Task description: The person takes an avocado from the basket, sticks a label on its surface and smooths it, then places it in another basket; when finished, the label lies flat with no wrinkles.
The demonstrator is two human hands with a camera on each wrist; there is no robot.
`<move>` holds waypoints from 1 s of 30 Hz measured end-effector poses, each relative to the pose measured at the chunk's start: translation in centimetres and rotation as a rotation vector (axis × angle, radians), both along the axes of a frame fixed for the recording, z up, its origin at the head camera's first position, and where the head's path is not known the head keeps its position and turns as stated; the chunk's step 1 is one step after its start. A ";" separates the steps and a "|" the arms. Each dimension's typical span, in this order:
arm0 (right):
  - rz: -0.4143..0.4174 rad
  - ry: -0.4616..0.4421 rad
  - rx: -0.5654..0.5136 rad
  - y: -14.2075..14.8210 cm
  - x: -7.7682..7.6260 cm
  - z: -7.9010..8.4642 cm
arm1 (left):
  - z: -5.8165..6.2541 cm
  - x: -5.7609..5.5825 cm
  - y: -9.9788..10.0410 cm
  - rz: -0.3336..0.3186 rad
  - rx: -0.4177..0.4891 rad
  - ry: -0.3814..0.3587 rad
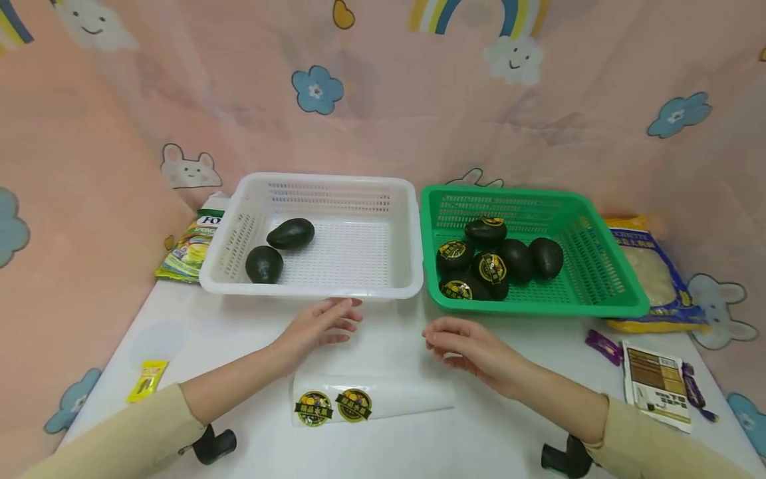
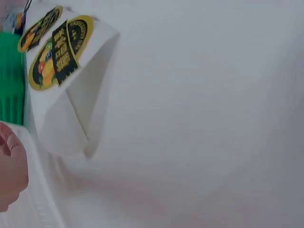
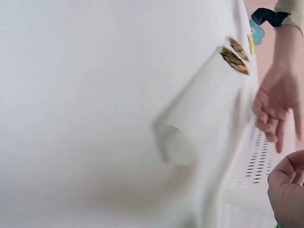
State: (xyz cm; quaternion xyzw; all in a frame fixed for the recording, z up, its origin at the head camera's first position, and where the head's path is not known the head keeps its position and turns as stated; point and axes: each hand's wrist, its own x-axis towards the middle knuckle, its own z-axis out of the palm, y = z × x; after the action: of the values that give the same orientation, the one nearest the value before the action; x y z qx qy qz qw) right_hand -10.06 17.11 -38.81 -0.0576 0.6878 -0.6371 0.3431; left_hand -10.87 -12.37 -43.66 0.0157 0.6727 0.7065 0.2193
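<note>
My left hand (image 1: 323,324) is just in front of the white basket (image 1: 311,291), fingers relaxed and holding nothing. To its right, my right hand (image 1: 469,349) hovers before the near left corner of the green basket (image 1: 538,308), fingers loosely bent with nothing visible in them. Between and below the hands lies a curled strip of sticker backing (image 1: 407,394). Two round black-and-gold stickers (image 1: 354,405) show at its left end. Two plain avocados (image 1: 291,234) sit in the white basket. Several avocados (image 1: 518,260) fill the left of the green one, some with the same sticker.
A green-and-yellow packet (image 1: 194,246) leans left of the white basket. Beside the green basket is a blue-and-yellow bag (image 1: 652,276). On the right lie a brown-and-white packet (image 1: 657,384) and purple wrapped sweets (image 1: 604,346); a yellow sachet (image 1: 147,380) is at left.
</note>
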 end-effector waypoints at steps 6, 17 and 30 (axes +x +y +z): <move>0.442 0.333 0.131 -6.2 -5.8 7.2 | 0.1 -0.5 -1.6 0.151 0.069 -0.042; 0.720 0.534 0.370 -18.1 -18.9 9.7 | -0.1 0.0 -1.7 0.167 0.018 -0.008; 0.730 0.879 0.617 -24.3 -21.6 1.6 | -0.1 0.1 -1.9 0.150 -0.005 0.014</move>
State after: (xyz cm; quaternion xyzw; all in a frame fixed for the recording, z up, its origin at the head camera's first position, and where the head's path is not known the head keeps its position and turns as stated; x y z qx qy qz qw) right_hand -31.68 -7.24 -37.26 -0.4420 0.8516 -0.1698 0.2249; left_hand -10.80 -14.22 -43.81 -0.0306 0.6753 0.7191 0.1610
